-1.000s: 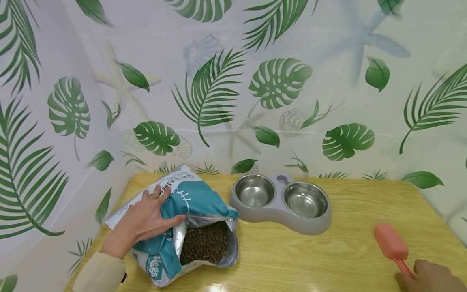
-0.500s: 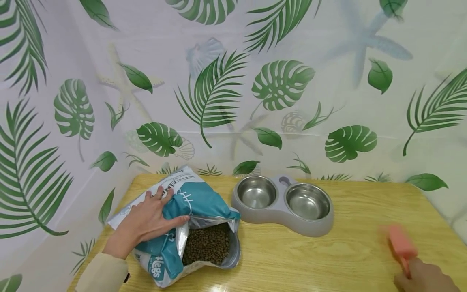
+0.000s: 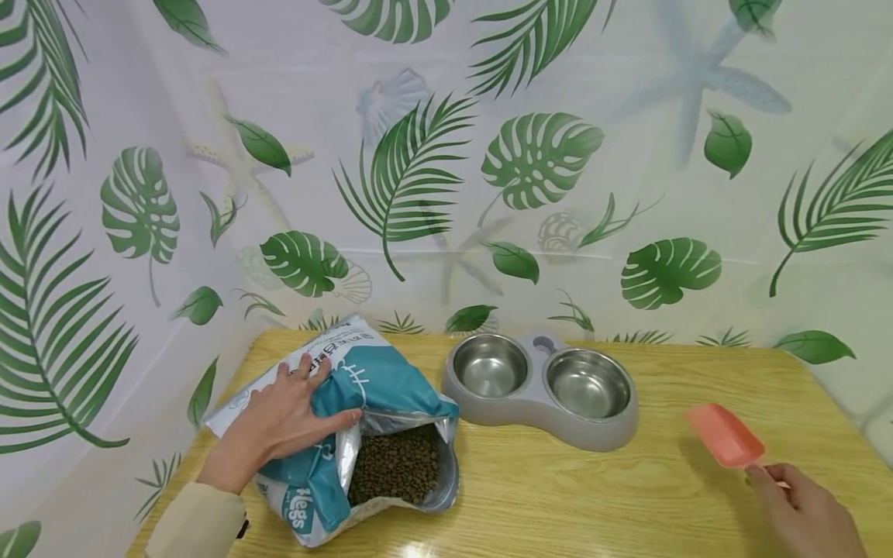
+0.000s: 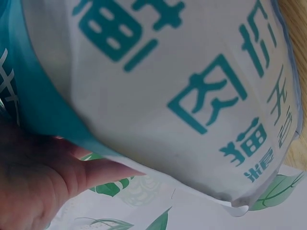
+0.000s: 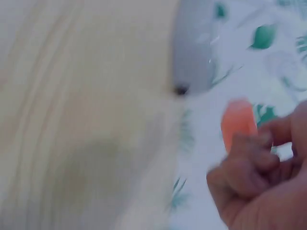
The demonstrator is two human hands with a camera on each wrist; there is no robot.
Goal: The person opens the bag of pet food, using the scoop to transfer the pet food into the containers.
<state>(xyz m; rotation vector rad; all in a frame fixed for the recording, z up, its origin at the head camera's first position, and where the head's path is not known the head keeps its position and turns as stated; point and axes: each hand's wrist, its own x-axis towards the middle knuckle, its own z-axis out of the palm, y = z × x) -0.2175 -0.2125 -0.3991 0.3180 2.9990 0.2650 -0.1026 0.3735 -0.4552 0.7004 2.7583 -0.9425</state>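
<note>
My left hand (image 3: 279, 422) rests on top of a teal and white pet-food bag (image 3: 394, 380), its fingers spread over the printed side and the thumb along the opening. The bag lies on its side, its mouth facing right and toward me, with brown kibble (image 3: 394, 465) inside. In the left wrist view, the bag's white panel (image 4: 144, 110) fills most of the picture. At the right, my right hand (image 3: 809, 504) grips the handle of a coral-pink scoop (image 3: 729, 440), hollow side up and holding no kibble. A shadow falls on the table beneath it.
A grey double-bowl feeder (image 3: 533, 395) with two bare steel bowls stands behind the middle of the wooden table (image 3: 558, 504), right of the bag. A leaf-printed cloth (image 3: 432, 294) hangs close behind the table and along its left side.
The right hand has turned the scoop from back up to hollow up, and its tip has swung left, off the table. The left hand and the bag keep their place.
</note>
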